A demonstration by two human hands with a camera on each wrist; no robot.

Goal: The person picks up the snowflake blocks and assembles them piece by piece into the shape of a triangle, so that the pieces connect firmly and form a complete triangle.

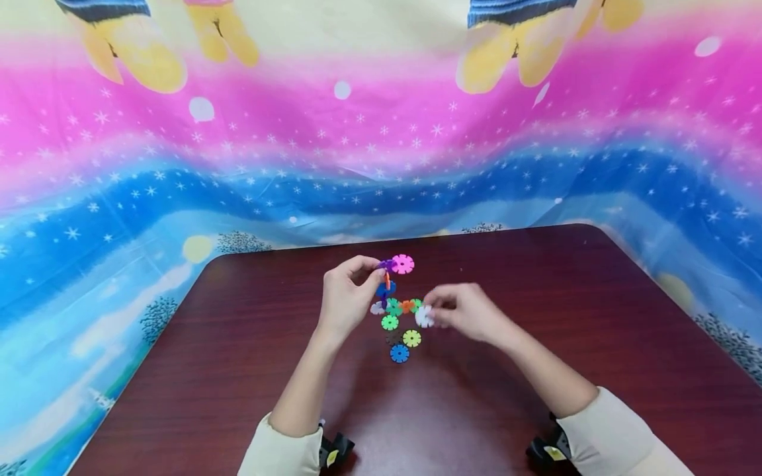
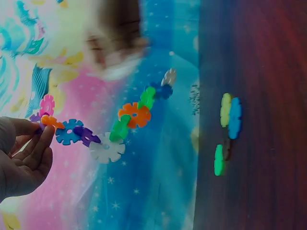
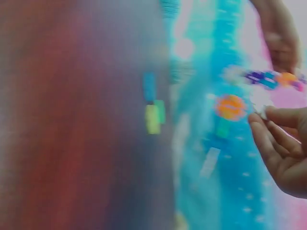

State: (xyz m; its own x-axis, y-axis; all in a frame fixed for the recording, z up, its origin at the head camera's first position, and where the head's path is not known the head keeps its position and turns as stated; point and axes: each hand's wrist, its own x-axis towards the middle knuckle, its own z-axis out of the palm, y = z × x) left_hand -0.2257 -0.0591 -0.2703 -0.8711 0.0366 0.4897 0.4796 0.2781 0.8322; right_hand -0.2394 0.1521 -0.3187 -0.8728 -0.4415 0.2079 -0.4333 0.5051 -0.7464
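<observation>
My left hand (image 1: 350,294) pinches one end of a chain of slotted plastic snowflake discs, close to a purple disc and a pink disc (image 1: 403,264). In the left wrist view the chain hangs in the air, running through a blue disc (image 2: 69,132), a white disc (image 2: 106,149) and an orange disc (image 2: 135,115) to a pale disc (image 2: 169,77) at its far end. My right hand (image 1: 467,311) holds a separate white disc (image 1: 424,317) between thumb and fingers, beside the chain. That hand is blurred in the left wrist view.
Several loose discs lie on the dark red table (image 1: 238,370) below the chain: green (image 1: 389,322), yellow (image 1: 412,338), blue (image 1: 399,354) and brown (image 1: 393,338). A patterned cloth (image 1: 381,158) hangs behind the table and along its sides. Each wrist wears a black device.
</observation>
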